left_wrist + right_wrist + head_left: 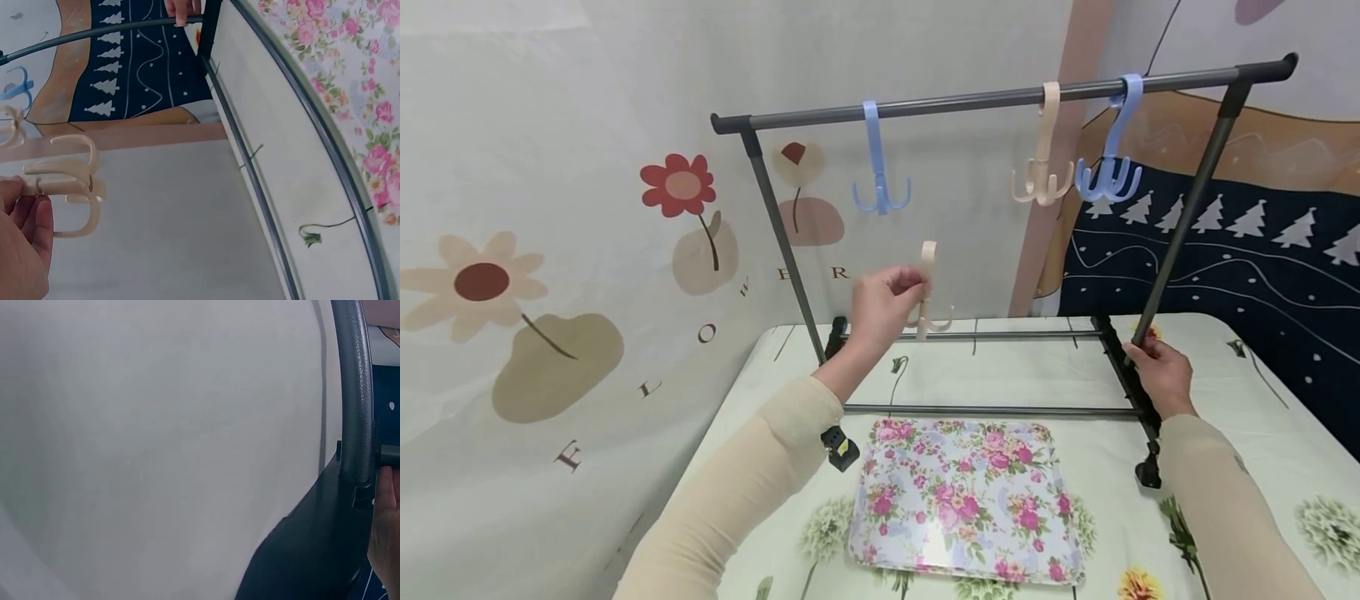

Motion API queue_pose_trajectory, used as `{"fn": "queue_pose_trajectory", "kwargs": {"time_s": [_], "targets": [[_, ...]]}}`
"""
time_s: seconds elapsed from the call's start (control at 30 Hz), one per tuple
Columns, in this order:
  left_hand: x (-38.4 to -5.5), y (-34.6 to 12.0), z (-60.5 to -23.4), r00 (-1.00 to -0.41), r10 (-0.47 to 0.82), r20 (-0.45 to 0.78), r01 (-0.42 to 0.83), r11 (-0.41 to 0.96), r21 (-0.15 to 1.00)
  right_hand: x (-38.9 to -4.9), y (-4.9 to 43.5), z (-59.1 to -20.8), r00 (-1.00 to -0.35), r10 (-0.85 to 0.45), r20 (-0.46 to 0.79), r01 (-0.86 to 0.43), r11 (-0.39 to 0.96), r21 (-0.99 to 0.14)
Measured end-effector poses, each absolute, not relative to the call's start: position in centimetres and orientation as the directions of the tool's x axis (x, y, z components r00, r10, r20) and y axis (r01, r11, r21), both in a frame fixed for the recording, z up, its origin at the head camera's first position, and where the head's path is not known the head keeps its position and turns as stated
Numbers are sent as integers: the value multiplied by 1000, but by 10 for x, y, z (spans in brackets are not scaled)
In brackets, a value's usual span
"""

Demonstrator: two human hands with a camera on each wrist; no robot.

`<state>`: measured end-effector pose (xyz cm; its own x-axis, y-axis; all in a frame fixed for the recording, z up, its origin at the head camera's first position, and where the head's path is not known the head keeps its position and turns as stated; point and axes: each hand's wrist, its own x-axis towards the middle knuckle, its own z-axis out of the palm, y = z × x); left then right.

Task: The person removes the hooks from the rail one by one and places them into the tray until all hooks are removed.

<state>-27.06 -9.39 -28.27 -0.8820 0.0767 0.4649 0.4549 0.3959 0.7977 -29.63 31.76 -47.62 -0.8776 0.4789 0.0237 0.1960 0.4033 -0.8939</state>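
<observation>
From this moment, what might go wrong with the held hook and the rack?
The held hook might slip, because the left hand only pinches it. If lifted carelessly, it could knock the nearest hanging blue hook. The rack might shift if bumped, since the right hand holds only one post.

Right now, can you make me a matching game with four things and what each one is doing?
Things:
1. Left hand
2. Right hand
3. Glossy pink-flowered rectangular tray
4. Leftmost blue plastic hook

Doing:
A. Hanging from the dark grey top rail
B. Lying on the white flower-print tablecloth
C. Holding a beige plastic hook
D. Holding a dark grey metal upright

Pairs: 1-C, 2-D, 3-B, 4-A
</observation>
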Motion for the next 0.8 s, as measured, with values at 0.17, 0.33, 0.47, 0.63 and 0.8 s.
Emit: {"fn": "queue_pose_trajectory", "kwargs": {"time_s": [0.17,0.33,0.47,0.63,0.8], "targets": [[-268,-89,-295,-892,104,441,443,397,803,-296,320,-478,-879,476,32,188,407,-894],[-268,-84,-309,-902,122,413,428,364,827,-296,320,-477,-880,473,28,190,407,-894],[-268,-80,-324,-918,163,363,397,323,859,-297,319,-476,-877,481,15,202,397,-895],[-264,-75,-346,-933,220,285,344,306,888,-298,317,-476,-872,489,-2,220,389,-894],[-260,-66,-366,-929,289,231,320,314,894,-297,316,-475,-873,488,4,219,400,-890]]}}
